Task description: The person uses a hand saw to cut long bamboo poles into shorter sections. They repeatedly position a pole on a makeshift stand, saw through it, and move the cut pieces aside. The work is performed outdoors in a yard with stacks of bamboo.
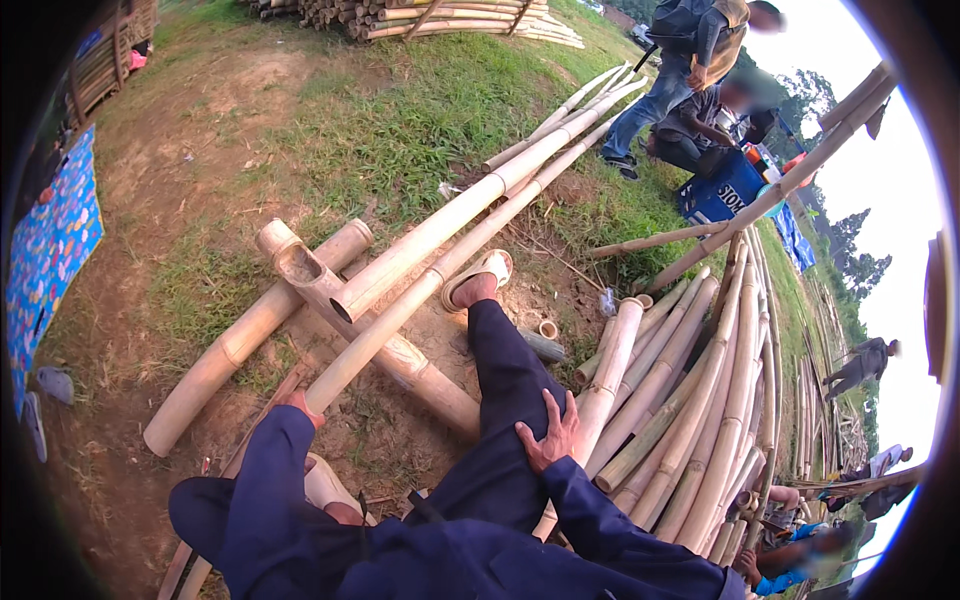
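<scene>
My left hand [303, 406] is closed at the near end of a long, slim bamboo pole [408, 300]; part of its fingers is hidden. The pole runs away to the upper right, beside a thicker bamboo pole [430, 233] whose hollow end faces me. Both pass over a bamboo rest, made of a notched bamboo piece [410, 362] crossing a short bamboo log [235, 340]. With fingers spread, my right hand [553, 436] lies on my right thigh and holds nothing. My right foot, in a pale clog [490, 272], is on the ground beyond the slim pole.
Many bamboo poles [690, 400] are heaped close on my right, with a slanted bamboo post [780, 190] above. Two people are near a blue cooler box [722, 190]. A bamboo stack [450, 20] stands at the back. A blue patterned sheet [55, 255] hangs at the left.
</scene>
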Demonstrator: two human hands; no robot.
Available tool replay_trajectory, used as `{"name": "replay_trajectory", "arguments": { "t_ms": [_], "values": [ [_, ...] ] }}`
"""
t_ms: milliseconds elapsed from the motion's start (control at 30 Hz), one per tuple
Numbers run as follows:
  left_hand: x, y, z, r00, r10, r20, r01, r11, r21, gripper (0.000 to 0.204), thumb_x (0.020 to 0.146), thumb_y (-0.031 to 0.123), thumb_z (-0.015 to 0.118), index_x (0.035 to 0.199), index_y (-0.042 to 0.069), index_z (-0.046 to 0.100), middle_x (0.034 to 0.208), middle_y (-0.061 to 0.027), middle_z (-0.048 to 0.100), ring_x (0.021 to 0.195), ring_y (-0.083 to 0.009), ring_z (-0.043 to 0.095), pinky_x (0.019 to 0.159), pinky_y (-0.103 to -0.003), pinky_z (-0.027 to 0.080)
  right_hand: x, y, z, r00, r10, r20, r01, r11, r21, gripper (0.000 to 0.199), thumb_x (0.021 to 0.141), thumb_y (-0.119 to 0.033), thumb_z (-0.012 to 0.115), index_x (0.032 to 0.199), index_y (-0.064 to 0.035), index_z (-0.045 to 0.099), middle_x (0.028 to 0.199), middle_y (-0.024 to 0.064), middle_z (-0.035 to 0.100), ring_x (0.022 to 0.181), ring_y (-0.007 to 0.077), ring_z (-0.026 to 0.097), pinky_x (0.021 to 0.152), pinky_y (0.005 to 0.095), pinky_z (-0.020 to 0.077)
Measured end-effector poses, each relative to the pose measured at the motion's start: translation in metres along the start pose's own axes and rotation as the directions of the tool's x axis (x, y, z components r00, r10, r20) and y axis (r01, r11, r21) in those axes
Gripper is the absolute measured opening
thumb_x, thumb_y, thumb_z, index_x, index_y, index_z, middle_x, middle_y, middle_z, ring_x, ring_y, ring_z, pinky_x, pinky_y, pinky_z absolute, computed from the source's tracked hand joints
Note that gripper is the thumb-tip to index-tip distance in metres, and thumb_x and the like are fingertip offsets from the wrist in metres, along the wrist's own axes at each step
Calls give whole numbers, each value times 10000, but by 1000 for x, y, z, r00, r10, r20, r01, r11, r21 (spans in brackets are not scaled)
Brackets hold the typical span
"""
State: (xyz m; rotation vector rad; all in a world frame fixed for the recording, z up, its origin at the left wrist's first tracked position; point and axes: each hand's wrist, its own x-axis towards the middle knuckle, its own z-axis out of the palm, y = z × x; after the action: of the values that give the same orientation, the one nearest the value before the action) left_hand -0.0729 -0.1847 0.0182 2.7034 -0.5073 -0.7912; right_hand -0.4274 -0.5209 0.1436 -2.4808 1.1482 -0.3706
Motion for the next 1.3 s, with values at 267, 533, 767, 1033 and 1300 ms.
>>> {"name": "replay_trajectory", "arguments": {
  "t_ms": [267,533,767,1033,1300],
  "values": [
    [-2,20,-8,995,-95,40,94,995,18,627,666,344,862,1197,64,680,1165,-202,720,1119,-359,688,998,-453,543,7,-3,2,1000,21,4,-21,1000,-5,836,821,-376,801,1541,-205,412,1605,297,238,1455,521,285,1192,581,300],
    [-12,32,-22,989,-124,78,123,992,8,657,672,359,866,1234,83,669,1196,-201,710,1151,-362,675,1030,-463,522,10,-9,2,1000,19,7,-19,999,-45,838,821,-374,798,1543,-205,406,1607,302,237,1457,520,284,1195,573,299],
    [-19,35,-30,995,-86,43,86,996,-1,608,678,342,844,1206,87,682,1163,-192,717,1135,-363,678,1039,-475,507,11,-17,-4,998,49,31,-47,997,-60,827,826,-363,799,1539,-203,412,1609,299,236,1458,508,289,1198,572,297],
    [-53,65,-187,982,-9,-189,35,990,134,546,638,300,812,1112,50,712,1103,-208,726,1068,-371,695,973,-456,538,11,-16,-1,1000,24,20,-23,998,-66,835,824,-355,806,1542,-201,409,1607,294,241,1456,513,290,1195,573,303],
    [-60,68,-294,931,70,-358,8,977,212,561,613,277,837,1119,65,719,1067,-210,735,1039,-381,701,967,-457,541,10,-8,0,1000,20,21,-19,999,-50,837,825,-357,809,1543,-205,407,1608,293,238,1452,520,291,1192,575,314]
  ]
}}
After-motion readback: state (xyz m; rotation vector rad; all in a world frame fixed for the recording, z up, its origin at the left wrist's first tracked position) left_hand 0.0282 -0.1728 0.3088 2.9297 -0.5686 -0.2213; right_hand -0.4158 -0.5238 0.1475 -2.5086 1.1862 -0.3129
